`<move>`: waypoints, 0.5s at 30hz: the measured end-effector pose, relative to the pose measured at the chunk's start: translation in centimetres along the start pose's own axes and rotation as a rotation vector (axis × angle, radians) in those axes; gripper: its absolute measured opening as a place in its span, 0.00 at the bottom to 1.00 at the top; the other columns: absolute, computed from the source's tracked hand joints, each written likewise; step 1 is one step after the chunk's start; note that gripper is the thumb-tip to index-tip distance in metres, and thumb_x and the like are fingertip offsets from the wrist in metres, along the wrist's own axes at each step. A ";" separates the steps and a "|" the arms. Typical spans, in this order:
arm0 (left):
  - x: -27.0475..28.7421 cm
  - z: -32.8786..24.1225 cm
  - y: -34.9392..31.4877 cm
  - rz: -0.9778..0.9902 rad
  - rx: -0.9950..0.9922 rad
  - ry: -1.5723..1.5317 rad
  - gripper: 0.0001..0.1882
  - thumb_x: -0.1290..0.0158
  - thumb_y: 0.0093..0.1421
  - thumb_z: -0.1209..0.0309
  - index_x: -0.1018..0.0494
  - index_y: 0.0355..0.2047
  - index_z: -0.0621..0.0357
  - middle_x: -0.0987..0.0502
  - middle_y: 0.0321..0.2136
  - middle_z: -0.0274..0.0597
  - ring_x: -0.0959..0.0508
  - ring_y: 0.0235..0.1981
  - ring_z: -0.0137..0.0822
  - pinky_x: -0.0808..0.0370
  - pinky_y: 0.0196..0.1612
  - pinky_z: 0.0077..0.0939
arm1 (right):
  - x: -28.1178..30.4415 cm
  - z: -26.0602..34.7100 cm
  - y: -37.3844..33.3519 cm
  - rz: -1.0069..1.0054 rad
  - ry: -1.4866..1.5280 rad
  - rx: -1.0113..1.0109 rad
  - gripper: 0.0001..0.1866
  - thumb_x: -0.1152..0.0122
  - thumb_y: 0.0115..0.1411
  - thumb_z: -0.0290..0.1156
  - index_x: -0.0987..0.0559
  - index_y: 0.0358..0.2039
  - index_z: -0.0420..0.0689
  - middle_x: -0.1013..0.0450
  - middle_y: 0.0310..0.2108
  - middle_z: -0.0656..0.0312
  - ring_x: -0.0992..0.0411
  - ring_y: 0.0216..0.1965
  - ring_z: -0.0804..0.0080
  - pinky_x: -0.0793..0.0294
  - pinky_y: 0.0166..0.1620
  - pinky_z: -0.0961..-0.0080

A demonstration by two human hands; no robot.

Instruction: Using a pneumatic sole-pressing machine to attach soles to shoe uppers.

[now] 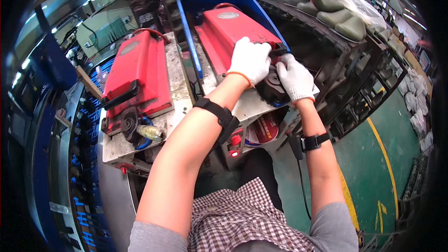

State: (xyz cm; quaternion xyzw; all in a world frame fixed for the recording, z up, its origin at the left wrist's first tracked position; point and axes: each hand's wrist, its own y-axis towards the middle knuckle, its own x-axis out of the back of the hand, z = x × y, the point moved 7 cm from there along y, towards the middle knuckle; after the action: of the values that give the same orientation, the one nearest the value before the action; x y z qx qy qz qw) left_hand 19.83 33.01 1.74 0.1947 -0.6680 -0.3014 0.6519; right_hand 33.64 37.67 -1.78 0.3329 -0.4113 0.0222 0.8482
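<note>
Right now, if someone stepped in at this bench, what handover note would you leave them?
Left hand: gloved, grip pressed flat on the near end of the right red mould lid, which is shut.
Right hand: gloved, grip closed around the black clamp knob at that mould's near edge.
Second red mould sits shut to the left on the metal bench, its own black knob untouched.
Done: both lids are down. Whether the right knob is tight cannot be told.
Left: probably finish working that knob; olive-green moulded pieces lie stacked on the rack behind.
</note>
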 end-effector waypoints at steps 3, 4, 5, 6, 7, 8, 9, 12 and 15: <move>1.7 -0.5 -2.4 0.016 -0.008 -0.184 0.21 0.43 0.56 0.63 0.23 0.49 0.57 0.18 0.42 0.53 0.21 0.45 0.53 0.32 0.52 0.43 | -1.2 -0.9 -0.6 0.052 -0.045 0.005 0.18 0.50 0.67 0.47 0.19 0.45 0.49 0.19 0.40 0.47 0.21 0.43 0.44 0.24 0.47 0.49; 2.3 -0.7 -3.4 0.064 -0.037 -0.200 0.27 0.42 0.57 0.62 0.26 0.56 0.60 0.22 0.51 0.55 0.25 0.55 0.54 0.33 0.58 0.47 | -1.3 -1.3 -0.7 0.057 -0.053 0.014 0.19 0.50 0.68 0.47 0.19 0.46 0.49 0.19 0.40 0.46 0.21 0.44 0.43 0.24 0.47 0.48; 3.4 -0.6 -4.8 0.040 -0.027 -0.277 0.29 0.42 0.58 0.61 0.28 0.58 0.61 0.24 0.55 0.56 0.27 0.59 0.54 0.34 0.62 0.48 | -0.8 -1.1 -0.8 0.072 -0.059 0.015 0.19 0.50 0.68 0.48 0.20 0.47 0.50 0.19 0.40 0.46 0.21 0.44 0.42 0.24 0.48 0.48; 4.4 -0.1 -6.4 0.019 -0.009 -0.349 0.32 0.42 0.59 0.59 0.30 0.61 0.62 0.27 0.58 0.57 0.30 0.63 0.54 0.35 0.66 0.50 | -0.4 -0.8 -1.0 0.097 -0.059 0.019 0.19 0.50 0.68 0.49 0.20 0.49 0.51 0.19 0.41 0.45 0.22 0.44 0.41 0.24 0.48 0.47; 5.9 0.2 -7.5 0.169 0.072 -0.431 0.35 0.42 0.59 0.59 0.33 0.64 0.62 0.29 0.61 0.59 0.32 0.65 0.56 0.39 0.71 0.48 | -0.1 -1.3 -1.2 0.103 -0.071 -0.019 0.20 0.51 0.68 0.49 0.20 0.50 0.52 0.20 0.41 0.44 0.22 0.45 0.41 0.24 0.48 0.47; 8.0 1.4 -9.6 0.104 0.067 -0.402 0.34 0.42 0.59 0.60 0.32 0.63 0.61 0.28 0.60 0.58 0.31 0.65 0.55 0.36 0.69 0.45 | -0.3 -1.4 -1.1 0.112 -0.078 -0.047 0.20 0.51 0.69 0.50 0.21 0.51 0.54 0.20 0.42 0.44 0.22 0.45 0.40 0.24 0.48 0.47; 10.2 3.2 -11.2 0.110 0.103 -0.356 0.32 0.42 0.59 0.61 0.31 0.62 0.60 0.27 0.59 0.57 0.29 0.63 0.55 0.35 0.68 0.44 | -0.5 -1.3 -1.1 0.104 -0.099 -0.055 0.20 0.51 0.69 0.51 0.21 0.52 0.55 0.20 0.43 0.44 0.22 0.45 0.40 0.24 0.48 0.46; 17.0 9.5 -15.6 0.054 0.300 -0.242 0.25 0.42 0.60 0.61 0.25 0.55 0.58 0.23 0.54 0.53 0.24 0.57 0.51 0.29 0.63 0.41 | -0.4 -1.8 -0.9 0.090 -0.159 -0.080 0.21 0.51 0.69 0.53 0.20 0.51 0.55 0.19 0.43 0.45 0.22 0.45 0.40 0.24 0.47 0.46; 22.0 17.2 -21.9 -0.052 0.586 -0.026 0.19 0.43 0.63 0.61 0.22 0.50 0.58 0.20 0.48 0.50 0.20 0.51 0.48 0.26 0.59 0.38 | -1.1 -1.4 -0.5 0.104 -0.168 -0.068 0.21 0.51 0.70 0.52 0.20 0.51 0.54 0.19 0.44 0.46 0.22 0.47 0.40 0.24 0.48 0.48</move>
State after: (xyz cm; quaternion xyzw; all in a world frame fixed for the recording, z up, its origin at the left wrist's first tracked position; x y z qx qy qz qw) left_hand -1.73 4.91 4.45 0.3877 -0.7298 -0.1147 0.5513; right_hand 34.04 38.36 -3.52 0.2829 -0.4980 0.0241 0.8194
